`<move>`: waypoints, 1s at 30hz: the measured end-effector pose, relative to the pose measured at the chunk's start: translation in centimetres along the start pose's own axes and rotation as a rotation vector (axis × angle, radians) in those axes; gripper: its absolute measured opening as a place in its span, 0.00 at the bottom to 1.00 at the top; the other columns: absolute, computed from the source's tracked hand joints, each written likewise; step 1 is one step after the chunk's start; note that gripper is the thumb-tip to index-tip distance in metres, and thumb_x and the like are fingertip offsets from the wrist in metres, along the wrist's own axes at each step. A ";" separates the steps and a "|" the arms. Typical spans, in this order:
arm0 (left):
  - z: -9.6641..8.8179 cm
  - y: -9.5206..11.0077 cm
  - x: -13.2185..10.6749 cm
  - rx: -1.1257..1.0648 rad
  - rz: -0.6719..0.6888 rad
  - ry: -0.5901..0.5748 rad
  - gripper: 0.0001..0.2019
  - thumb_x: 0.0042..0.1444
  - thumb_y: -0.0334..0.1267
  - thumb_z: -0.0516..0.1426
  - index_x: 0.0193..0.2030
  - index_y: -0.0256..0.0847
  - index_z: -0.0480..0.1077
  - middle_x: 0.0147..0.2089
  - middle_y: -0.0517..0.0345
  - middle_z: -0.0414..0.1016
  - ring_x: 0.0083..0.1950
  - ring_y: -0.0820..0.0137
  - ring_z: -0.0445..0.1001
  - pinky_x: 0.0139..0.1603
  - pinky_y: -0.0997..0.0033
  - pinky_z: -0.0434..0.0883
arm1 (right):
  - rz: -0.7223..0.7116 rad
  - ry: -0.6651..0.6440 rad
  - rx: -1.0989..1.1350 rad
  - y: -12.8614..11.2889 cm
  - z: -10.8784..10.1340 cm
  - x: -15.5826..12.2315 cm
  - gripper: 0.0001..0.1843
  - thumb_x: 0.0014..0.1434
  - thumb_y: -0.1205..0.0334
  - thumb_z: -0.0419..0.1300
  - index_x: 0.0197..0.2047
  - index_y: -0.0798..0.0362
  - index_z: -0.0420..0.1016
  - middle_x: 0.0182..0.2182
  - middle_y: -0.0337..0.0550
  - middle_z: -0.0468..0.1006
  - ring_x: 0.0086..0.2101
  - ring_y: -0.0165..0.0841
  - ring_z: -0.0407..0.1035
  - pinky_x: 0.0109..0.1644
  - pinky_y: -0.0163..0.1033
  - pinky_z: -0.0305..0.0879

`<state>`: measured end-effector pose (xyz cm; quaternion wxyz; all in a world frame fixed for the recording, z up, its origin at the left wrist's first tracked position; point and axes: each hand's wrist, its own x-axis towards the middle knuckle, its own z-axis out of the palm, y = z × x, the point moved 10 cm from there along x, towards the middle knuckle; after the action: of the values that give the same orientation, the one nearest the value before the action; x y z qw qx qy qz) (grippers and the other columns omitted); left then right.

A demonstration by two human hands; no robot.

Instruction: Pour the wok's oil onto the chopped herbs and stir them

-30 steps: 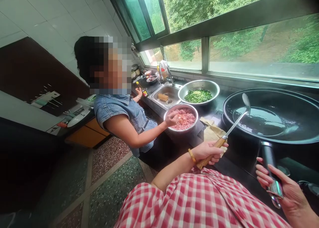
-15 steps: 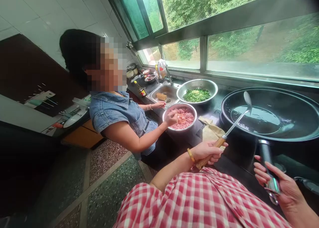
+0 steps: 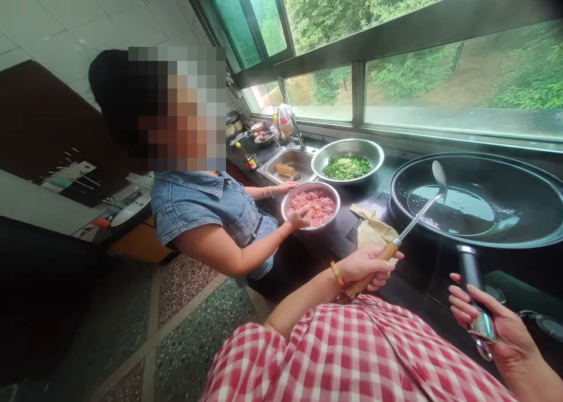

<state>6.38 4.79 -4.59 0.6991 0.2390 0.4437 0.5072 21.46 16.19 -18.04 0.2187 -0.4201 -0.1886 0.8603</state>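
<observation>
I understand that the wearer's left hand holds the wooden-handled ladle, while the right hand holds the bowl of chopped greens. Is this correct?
One detail is wrong: in the head view, the right hand holds the wok handle. The left hand does hold the wooden-handled ladle.

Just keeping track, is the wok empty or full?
Neither: the wok holds a shallow pool of liquid; its glossy, round-edged reflection shows low down, with bare dark wall above. Which liquid, I cannot tell.
</observation>
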 end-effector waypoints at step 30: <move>-12.2 6.5 0.9 -0.076 0.221 0.340 0.28 0.51 0.41 0.65 0.57 0.38 0.62 0.22 0.72 0.55 0.18 0.80 0.52 0.15 0.83 0.51 | -0.049 -0.126 0.015 -3.5 4.2 -1.3 0.18 0.43 0.67 0.65 0.40 0.55 0.74 0.20 0.29 0.60 0.16 0.17 0.51 0.14 0.24 0.54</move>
<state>-7.30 6.66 -5.80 0.5627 0.1707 0.5070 0.6302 19.53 17.83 -12.97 0.2305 -0.3590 -0.2059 0.8807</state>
